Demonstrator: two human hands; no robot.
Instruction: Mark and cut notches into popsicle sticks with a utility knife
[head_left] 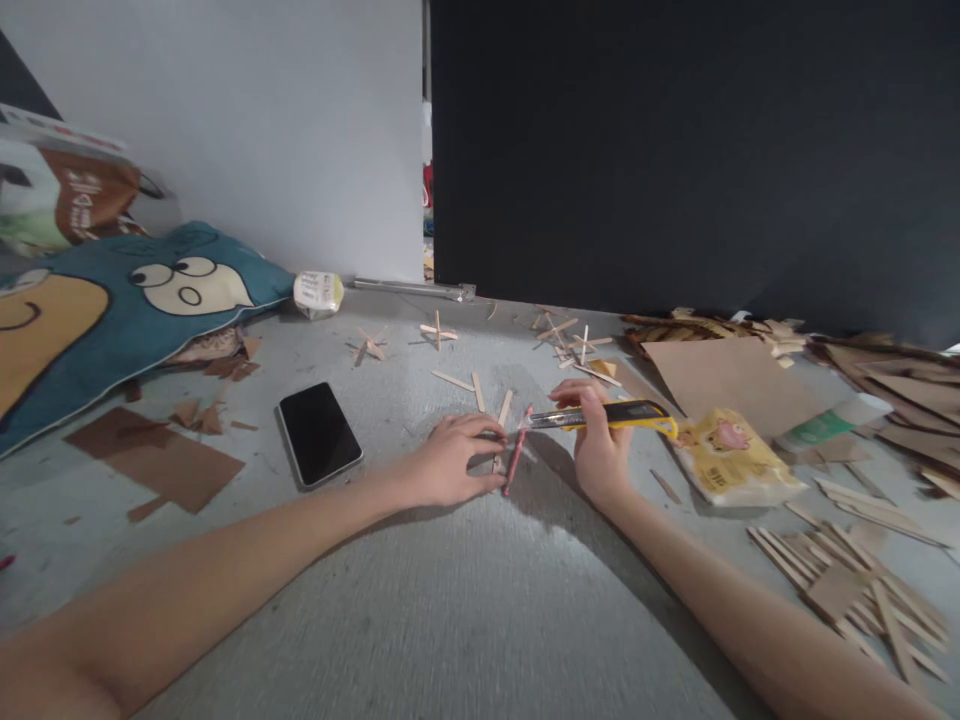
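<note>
My right hand (600,440) grips a yellow and black utility knife (600,414), its blade pointing left at a slim red pen-like stick (515,462) on the grey table. The blade tip overlaps the stick's upper part; whether they touch I cannot tell. My left hand (454,460) rests on the table just left of the red stick, thumb and fingers apart. A small wooden piece (496,464) lies in the gap between them. Beyond the fingertips lie wooden craft sticks (478,391), one (505,406) close to the fingers.
A black-screened phone (319,434) lies left of my hands. Crossed-stick pieces (439,332) stand farther back. On the right are a yellow tissue pack (731,460), a green and white tube (832,422) and piled craft sticks (855,585). A blue pillow (150,300) and brown cardboard (154,455) lie left.
</note>
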